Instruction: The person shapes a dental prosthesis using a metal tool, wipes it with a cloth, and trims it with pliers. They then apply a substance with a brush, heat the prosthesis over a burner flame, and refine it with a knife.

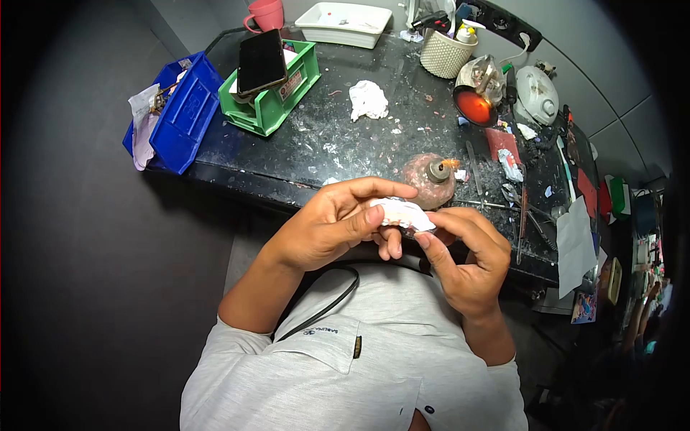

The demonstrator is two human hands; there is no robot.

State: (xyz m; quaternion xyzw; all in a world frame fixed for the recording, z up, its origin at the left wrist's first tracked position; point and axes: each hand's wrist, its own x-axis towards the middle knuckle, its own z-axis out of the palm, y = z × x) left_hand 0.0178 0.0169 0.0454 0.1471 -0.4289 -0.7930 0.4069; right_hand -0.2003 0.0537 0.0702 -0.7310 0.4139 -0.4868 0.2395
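Between my two hands is a white plaster dental model (404, 214) with a row of pinkish-cream, tooth-like shapes along its near edge. My left hand (320, 223) grips its left end, thumb in front and index finger stretched over the top. The fingertips and thumb of my right hand (471, 255) pinch its right end. Just beyond the model, a round spirit burner (430, 183) stands on the bench with an orange flame at its wick. The underside of the model is hidden by my fingers.
On the dark bench (302, 161) are a blue bin (188, 118), a green bin (267, 115) with a phone (261, 63) on top, a white tray (343, 36), a crumpled white lump (368, 100) and a glowing orange lamp (474, 106). Several tools lie at right.
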